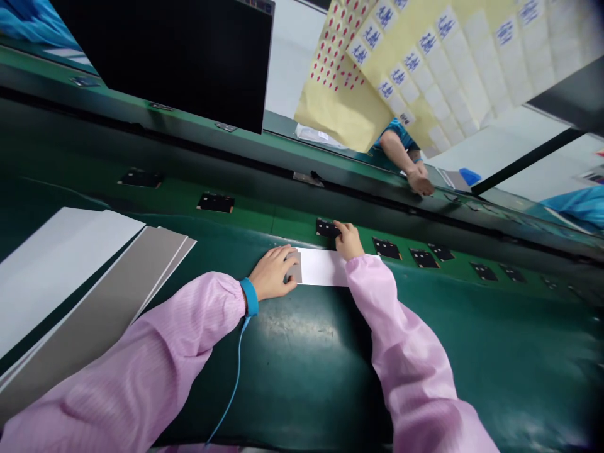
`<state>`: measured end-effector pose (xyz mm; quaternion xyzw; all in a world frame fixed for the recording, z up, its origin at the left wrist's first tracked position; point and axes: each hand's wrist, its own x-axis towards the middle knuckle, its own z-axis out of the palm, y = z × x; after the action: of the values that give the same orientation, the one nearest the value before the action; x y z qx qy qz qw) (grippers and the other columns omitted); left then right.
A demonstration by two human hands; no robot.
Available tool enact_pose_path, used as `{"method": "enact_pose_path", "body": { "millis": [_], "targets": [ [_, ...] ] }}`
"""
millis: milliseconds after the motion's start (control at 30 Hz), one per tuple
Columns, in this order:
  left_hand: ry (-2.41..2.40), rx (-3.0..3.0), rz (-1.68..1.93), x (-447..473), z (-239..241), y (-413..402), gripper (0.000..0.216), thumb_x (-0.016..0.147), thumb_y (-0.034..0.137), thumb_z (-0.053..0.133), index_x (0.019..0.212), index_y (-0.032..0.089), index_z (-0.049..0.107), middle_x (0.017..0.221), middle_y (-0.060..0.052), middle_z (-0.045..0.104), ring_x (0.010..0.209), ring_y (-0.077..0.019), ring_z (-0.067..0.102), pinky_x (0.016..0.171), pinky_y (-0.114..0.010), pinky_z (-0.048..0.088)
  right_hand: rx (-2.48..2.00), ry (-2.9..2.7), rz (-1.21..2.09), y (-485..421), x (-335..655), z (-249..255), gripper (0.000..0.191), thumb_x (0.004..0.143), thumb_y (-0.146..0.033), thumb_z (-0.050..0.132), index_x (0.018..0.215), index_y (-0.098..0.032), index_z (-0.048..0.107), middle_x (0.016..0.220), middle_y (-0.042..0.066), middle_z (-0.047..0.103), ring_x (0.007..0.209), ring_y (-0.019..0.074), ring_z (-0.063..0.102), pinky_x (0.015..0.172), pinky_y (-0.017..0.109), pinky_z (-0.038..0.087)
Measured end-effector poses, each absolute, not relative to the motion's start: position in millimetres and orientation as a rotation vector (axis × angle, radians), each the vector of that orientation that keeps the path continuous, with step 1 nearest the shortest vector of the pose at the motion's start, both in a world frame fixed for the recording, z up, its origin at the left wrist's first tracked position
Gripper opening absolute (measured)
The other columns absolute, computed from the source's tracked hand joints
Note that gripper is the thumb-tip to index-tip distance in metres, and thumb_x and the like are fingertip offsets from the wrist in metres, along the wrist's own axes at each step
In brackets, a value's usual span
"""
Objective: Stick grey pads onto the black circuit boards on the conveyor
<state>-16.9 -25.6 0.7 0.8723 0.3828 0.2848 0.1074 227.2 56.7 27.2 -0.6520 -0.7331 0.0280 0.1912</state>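
My left hand (274, 274) lies over the left end of a flat white strip (323, 267) with a grey end piece (295, 268). Its thumb is at the near edge and its fingers at the far edge, gripping that end. With index finger and thumb, my right hand (348, 241) holds the right edge of a flat black piece (325, 228) with small pale marks, just beyond the strip. My right sleeve covers part of the strip's right end. Around my left wrist is a blue band (250, 297) with a thin cord.
More black pieces (387, 248) lie spaced along the green line (274, 220). Long white and grey sheets (94, 283) are stacked at left. A dark screen (189, 56) and yellow sticker sheets (349, 107) hang overhead. Across the line, a co-worker's hands (419, 179) are visible.
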Motion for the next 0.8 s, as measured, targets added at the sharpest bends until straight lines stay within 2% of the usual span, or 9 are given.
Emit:
{"method": "enact_pose_path", "body": {
  "millis": [67, 133, 267, 633, 800],
  "targets": [
    [1.126, 2.571, 0.844, -16.7, 0.7, -25.7, 0.035, 0.07, 0.019, 0.055, 0.106, 0.018, 0.054, 0.128, -0.009, 0.048, 0.124, -0.0274, 0.039, 0.106, -0.044, 0.031, -1.622, -2.081, 0.1, 36.5, 210.0, 26.6, 0.04, 0.075, -0.005, 0.04, 0.109, -0.014, 0.058, 0.103, 0.013, 0.053, 0.097, 0.0243, 0.049, 0.09, 0.039, 0.042],
    [1.126, 2.569, 0.846, -16.5, 0.9, -25.8, 0.036, 0.071, 0.019, 0.056, 0.107, 0.018, 0.054, 0.128, -0.009, 0.048, 0.125, -0.0271, 0.038, 0.106, -0.044, 0.031, -1.463, -2.165, 0.264, 19.4, 189.7, 22.9, 0.026, 0.077, -0.008, 0.042, 0.096, -0.016, 0.058, 0.094, 0.01, 0.054, 0.087, 0.0212, 0.052, 0.082, 0.035, 0.045],
    [1.123, 2.55, 0.845, -16.2, 2.0, -26.0, 0.036, 0.071, 0.019, 0.056, 0.107, 0.018, 0.053, 0.128, -0.009, 0.048, 0.125, -0.0272, 0.039, 0.106, -0.044, 0.031, -1.417, -2.195, 0.475, 7.1, 161.9, 13.7, 0.017, 0.075, -0.007, 0.042, 0.081, -0.018, 0.053, 0.081, 0.006, 0.054, 0.078, 0.0176, 0.053, 0.075, 0.03, 0.045],
    [1.144, 2.564, 0.846, -15.9, 0.3, -25.6, 0.035, 0.072, 0.02, 0.055, 0.107, 0.017, 0.054, 0.127, -0.01, 0.048, 0.124, -0.0268, 0.039, 0.106, -0.042, 0.031, -1.458, -2.149, 0.461, 10.0, 163.2, 7.3, 0.016, 0.075, -0.005, 0.043, 0.08, -0.017, 0.053, 0.08, 0.006, 0.056, 0.075, 0.0162, 0.054, 0.071, 0.027, 0.042],
    [1.135, 2.554, 0.845, -16.3, 0.9, -25.8, 0.036, 0.071, 0.02, 0.056, 0.107, 0.018, 0.054, 0.127, -0.01, 0.048, 0.124, -0.0269, 0.039, 0.105, -0.043, 0.031, -1.515, -2.109, 0.557, 12.8, 162.0, 12.5, 0.008, 0.079, -0.013, 0.048, 0.079, -0.018, 0.054, 0.076, 0.003, 0.058, 0.068, 0.0145, 0.054, 0.068, 0.026, 0.042]
  ]
}}
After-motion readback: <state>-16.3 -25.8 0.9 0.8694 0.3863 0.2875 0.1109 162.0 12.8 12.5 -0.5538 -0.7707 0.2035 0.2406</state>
